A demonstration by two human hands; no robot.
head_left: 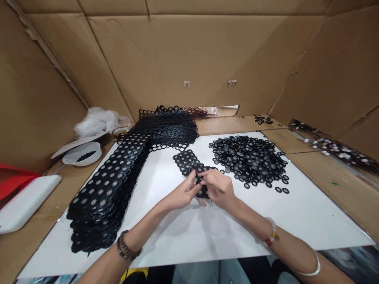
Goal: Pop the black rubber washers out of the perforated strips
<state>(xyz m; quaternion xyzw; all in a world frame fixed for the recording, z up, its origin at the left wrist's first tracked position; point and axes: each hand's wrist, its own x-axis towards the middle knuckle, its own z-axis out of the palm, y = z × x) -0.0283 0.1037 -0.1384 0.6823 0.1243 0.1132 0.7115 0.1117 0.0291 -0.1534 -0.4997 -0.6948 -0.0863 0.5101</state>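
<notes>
Near the middle of the white board (166, 236), my left hand (187, 190) grips a black sheet of ringed discs (203, 192) with grey centres. My right hand (221, 186) is closed in a pinch on the same sheet, close to the left fingertips. What lies exactly between the right fingertips is too small and covered to make out. Just beyond the hands, a dotted black part (186, 159) lies flat; I cannot tell whether it joins the held sheet. To the right of the hands spreads a heap of loose black rings with grey centres (248, 159).
A tall stack of black dotted sheets (109, 177) stands at left, with a pile of openwork ring sheets (168, 128) behind. Further left are a white bowl (84, 154) holding small black pieces and clear plastic wrap (96, 122). Cardboard walls (207, 51) enclose the board.
</notes>
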